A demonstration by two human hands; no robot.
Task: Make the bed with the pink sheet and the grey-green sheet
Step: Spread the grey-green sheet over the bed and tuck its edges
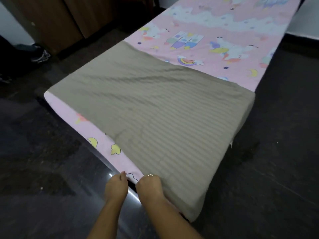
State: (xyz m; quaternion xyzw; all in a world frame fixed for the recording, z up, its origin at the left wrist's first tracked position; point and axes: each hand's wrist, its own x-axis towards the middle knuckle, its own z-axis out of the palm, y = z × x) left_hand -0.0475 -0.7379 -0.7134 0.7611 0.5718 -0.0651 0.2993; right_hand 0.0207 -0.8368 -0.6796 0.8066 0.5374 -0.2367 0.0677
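A pink sheet [224,31] printed with unicorns, rainbows and moons covers the narrow mattress from the far end to the near edge. A grey-green striped sheet [155,109] lies folded over the near half, draped down the right side and the near corner. My left hand [117,184] grips the pink sheet's lower edge on the mattress's left side. My right hand [149,184], wearing a ring, is fisted right beside it where the grey-green sheet's edge meets the pink one. Both hands sit low at the mattress edge, fingers curled under the fabric.
Dark glossy floor [43,169] surrounds the bed on both sides. A brown wooden wardrobe [57,19] stands at the back left, with shoes [40,53] on the floor beside it. A white wall [303,19] rises at the far right.
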